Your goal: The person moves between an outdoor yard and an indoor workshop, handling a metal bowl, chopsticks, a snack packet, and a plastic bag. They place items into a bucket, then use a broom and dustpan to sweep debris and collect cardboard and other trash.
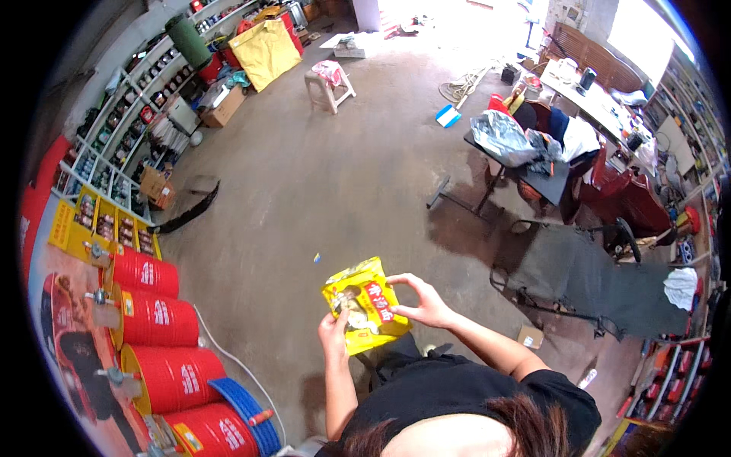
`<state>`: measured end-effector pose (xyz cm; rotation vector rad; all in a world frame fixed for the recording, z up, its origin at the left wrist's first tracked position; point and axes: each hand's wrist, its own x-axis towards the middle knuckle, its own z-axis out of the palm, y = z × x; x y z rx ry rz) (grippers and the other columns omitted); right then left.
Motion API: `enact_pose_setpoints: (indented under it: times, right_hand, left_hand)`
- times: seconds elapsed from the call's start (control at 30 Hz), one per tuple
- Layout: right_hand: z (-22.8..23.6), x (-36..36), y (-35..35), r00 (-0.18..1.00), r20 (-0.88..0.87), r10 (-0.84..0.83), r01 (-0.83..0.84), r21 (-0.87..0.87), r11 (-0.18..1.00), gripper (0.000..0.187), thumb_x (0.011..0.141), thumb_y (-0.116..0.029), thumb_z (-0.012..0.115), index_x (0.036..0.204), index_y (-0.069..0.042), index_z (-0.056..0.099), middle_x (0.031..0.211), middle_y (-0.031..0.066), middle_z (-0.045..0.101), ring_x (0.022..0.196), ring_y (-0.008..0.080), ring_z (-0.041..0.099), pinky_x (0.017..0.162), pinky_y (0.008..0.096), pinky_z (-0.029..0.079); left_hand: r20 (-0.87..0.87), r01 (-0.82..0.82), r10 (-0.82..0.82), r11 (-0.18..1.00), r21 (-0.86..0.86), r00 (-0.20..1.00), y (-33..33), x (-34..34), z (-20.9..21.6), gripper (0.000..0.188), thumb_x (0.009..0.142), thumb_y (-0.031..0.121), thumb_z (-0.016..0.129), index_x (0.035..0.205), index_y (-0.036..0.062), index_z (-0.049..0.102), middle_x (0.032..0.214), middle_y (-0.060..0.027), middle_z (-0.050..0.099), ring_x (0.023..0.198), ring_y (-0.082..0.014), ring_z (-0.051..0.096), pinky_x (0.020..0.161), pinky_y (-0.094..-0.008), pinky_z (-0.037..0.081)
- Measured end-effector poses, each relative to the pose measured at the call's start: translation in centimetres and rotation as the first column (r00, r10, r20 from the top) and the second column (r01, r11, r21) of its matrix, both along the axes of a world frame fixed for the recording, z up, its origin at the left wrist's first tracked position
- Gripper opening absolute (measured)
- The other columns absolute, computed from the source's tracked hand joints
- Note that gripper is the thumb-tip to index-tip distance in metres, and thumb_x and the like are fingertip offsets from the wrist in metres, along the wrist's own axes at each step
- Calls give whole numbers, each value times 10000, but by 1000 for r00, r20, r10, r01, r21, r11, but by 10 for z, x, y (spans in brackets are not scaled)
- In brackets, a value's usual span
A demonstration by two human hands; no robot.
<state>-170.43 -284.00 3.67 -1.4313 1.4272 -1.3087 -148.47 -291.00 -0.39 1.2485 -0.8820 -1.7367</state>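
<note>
In the frame's lower centre, my left hand (333, 335) pinches a yellow packet (355, 314) at its left edge while my right hand (428, 306), thumb and finger spread, grips its right edge, probably for steadiness.

I see a grey-brown floor (304, 167): stool (326, 90), blue dustpan (448, 116), small scrap (317, 257), small carton (531, 337) and dark recliner (563, 263) on it. Pink cloth (329, 71) on stool, white cloth (680, 288) on recliner. Dark table (544, 183) carries what looks to me like a clear plastic bag (501, 139).
</note>
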Motion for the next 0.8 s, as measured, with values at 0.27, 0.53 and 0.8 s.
enact_pose_setpoints:
  times: [0.27,0.53,0.8]
  right_hand:
    - [-29,-111,-212,975,180,-131,92,209,974,455,721,-232,692,1084,-29,506,916,68,602,884,158,569,814,299,438]
    - [-4,-269,-333,879,313,-359,278,274,920,320,777,-182,660,1021,3,567,929,48,622,877,80,536,799,259,432]
    - [-72,-443,-493,771,452,-449,381,238,893,234,790,-141,650,965,0,589,837,-18,606,744,28,531,656,192,442]
  left_hand:
    - [-68,152,-153,988,-32,986,-242,-121,-22,179,812,53,591,959,-48,574,884,-86,617,757,-149,598,711,-283,492]
    - [-58,580,-578,814,31,814,-433,-327,-2,175,797,14,596,951,-68,586,884,-83,623,748,-123,586,700,-246,476]
    - [-80,713,-710,700,28,700,-594,-529,-3,227,830,35,536,1016,-96,541,902,-96,609,751,-152,584,700,-267,464]
